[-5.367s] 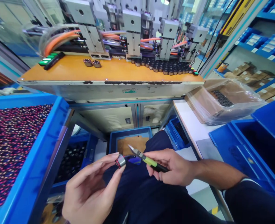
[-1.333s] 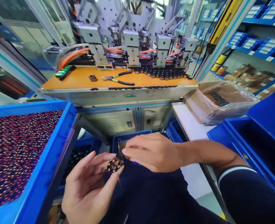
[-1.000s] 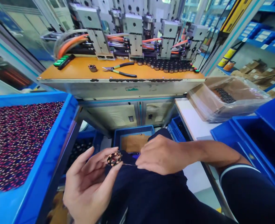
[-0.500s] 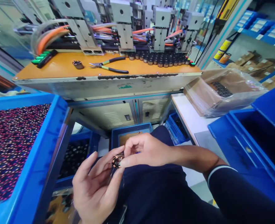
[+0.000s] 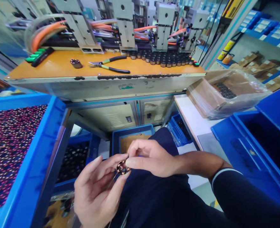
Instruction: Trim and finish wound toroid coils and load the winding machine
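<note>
Between my two hands, above my lap, is a small ring-shaped motor stator [image 5: 122,167] with copper windings and a dark core. My left hand [image 5: 99,190] pinches it between thumb and fingertips from the left and below. My right hand [image 5: 151,157] has its thumb and curled fingers at the stator's upper right rim; what the fingertips pinch there is hidden. A thin wire [image 5: 112,182] trails down from the stator across my left palm. Another wound stator [image 5: 76,63] stands on the orange bench top beside pliers [image 5: 110,64] lying with handles apart.
Rows of dark cylindrical parts [image 5: 163,60] stand below the machine heads [image 5: 127,33]. A blue bin [image 5: 55,117] at left holds many wound parts. A plastic-lined carton [image 5: 201,98] and an open blue box [image 5: 227,126] are at right. Below is a blue tray [image 5: 132,130].
The stator has shifted slightly right and down in my fingers and its open face shows more. My right thumb has moved to its upper rim. The view has shifted a little.
</note>
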Demonstrator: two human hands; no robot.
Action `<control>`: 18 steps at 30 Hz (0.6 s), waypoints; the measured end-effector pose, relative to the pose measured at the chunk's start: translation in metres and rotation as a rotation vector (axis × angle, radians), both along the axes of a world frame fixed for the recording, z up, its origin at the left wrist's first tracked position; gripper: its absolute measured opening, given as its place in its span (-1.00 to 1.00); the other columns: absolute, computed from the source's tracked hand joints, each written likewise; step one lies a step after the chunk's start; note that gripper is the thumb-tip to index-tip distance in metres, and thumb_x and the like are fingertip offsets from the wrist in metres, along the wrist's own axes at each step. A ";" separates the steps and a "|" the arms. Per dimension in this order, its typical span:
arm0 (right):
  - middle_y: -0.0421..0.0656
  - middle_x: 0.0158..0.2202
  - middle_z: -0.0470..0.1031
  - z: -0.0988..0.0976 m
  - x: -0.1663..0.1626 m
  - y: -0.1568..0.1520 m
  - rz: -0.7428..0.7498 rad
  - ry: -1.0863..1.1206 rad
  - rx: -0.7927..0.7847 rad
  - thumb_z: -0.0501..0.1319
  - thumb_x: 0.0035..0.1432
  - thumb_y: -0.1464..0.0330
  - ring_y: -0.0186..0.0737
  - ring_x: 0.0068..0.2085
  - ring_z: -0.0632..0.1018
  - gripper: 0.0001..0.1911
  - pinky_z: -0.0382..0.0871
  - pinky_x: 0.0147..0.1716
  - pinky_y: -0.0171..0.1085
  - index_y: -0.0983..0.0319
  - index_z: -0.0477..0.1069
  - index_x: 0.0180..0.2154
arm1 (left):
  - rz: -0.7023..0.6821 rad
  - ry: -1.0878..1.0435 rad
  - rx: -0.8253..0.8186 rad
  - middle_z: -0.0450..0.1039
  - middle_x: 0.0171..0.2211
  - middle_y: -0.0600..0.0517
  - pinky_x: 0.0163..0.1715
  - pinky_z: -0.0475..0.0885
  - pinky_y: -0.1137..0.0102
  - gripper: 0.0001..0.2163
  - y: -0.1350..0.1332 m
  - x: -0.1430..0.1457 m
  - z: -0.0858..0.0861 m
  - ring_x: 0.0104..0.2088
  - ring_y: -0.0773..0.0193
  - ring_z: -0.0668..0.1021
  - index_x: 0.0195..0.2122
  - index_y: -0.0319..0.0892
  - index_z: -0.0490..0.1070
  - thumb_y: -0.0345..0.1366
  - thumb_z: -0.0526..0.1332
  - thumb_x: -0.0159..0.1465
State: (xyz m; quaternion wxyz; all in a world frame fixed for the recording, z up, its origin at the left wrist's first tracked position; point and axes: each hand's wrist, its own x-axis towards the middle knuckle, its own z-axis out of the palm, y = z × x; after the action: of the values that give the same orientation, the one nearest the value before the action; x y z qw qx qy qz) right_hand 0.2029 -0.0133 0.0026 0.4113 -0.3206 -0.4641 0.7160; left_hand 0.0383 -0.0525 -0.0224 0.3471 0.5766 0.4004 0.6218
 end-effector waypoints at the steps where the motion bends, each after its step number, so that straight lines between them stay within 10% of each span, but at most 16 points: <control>1: -0.27 -0.41 0.37 -0.001 -0.001 -0.001 -0.008 0.011 0.002 0.48 -0.04 0.11 -0.41 -0.37 0.39 -0.53 0.27 -0.32 -0.34 0.28 0.32 -0.39 | -0.009 -0.020 -0.026 0.66 -0.08 0.12 -0.12 0.62 0.51 -0.28 0.000 0.000 0.000 -0.13 0.32 0.69 0.23 0.09 0.30 -0.67 0.34 0.12; 8: -0.28 -0.43 0.35 -0.001 0.009 -0.003 0.015 -0.065 0.053 0.40 0.06 0.03 -0.43 -0.41 0.35 -0.53 0.26 -0.36 -0.35 0.27 0.30 -0.38 | -0.046 -0.136 -0.241 0.68 -0.11 -0.02 -0.19 0.65 0.44 -0.78 0.001 -0.009 0.001 -0.25 0.21 0.72 -0.17 -0.08 0.57 -0.49 0.38 0.18; 13: -0.28 -0.46 0.38 0.014 0.011 0.006 0.060 -0.201 0.154 0.45 0.01 0.08 -0.40 -0.41 0.38 -0.56 0.28 -0.38 -0.36 0.27 0.35 -0.41 | -0.182 -0.101 -0.257 0.60 0.01 -0.08 -0.12 0.62 0.39 -0.71 0.006 -0.012 -0.005 0.02 0.08 0.63 -0.13 -0.02 0.62 -0.42 0.44 0.11; 18: -0.27 -0.45 0.41 0.019 0.016 0.012 0.101 -0.241 0.113 0.40 0.07 0.10 -0.41 -0.40 0.40 -0.59 0.30 -0.34 -0.35 0.29 0.36 -0.46 | -0.243 -0.228 -0.331 0.60 -0.12 -0.05 -0.22 0.63 0.42 -0.77 0.010 -0.012 -0.007 -0.13 0.16 0.67 -0.19 -0.02 0.64 -0.42 0.42 0.13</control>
State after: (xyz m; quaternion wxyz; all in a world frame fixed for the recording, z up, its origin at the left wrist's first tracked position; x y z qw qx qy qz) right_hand 0.2191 -0.0016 0.0214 0.3335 -0.3570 -0.5654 0.6646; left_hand 0.0265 -0.0427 -0.0295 0.5523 0.4820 0.3827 0.5623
